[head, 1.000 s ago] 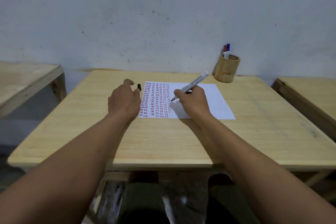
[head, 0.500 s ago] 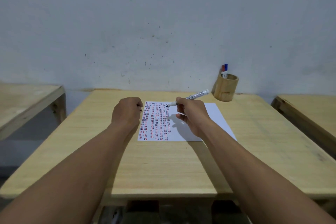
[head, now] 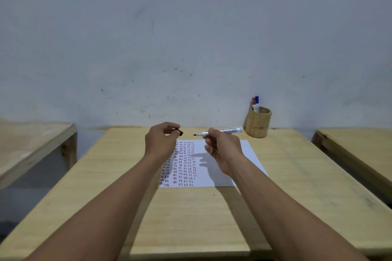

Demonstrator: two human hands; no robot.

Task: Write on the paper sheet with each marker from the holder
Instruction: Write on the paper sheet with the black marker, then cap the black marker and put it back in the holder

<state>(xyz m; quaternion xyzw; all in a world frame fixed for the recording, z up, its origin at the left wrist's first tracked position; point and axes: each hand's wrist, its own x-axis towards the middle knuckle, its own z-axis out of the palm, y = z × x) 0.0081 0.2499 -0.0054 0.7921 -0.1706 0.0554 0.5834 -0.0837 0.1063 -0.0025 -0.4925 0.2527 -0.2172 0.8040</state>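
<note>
With the right hand (head: 222, 146) gripping the uncapped black marker (head: 220, 131) above the paper sheet (head: 229, 167) and the left hand (head: 162, 142) pinching its cap (head: 180, 132), recapping should go best by aligning tip and cap squarely, then pressing until seated.

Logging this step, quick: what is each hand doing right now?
Left hand: closed, pinching the black cap.
Right hand: closed on the uncapped marker, held above the paper sheet.

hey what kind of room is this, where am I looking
Probably a plain classroom or work room: bare wooden tables stand in a row against a scuffed white wall, with a wooden pen holder and a marked paper sheet.
</note>
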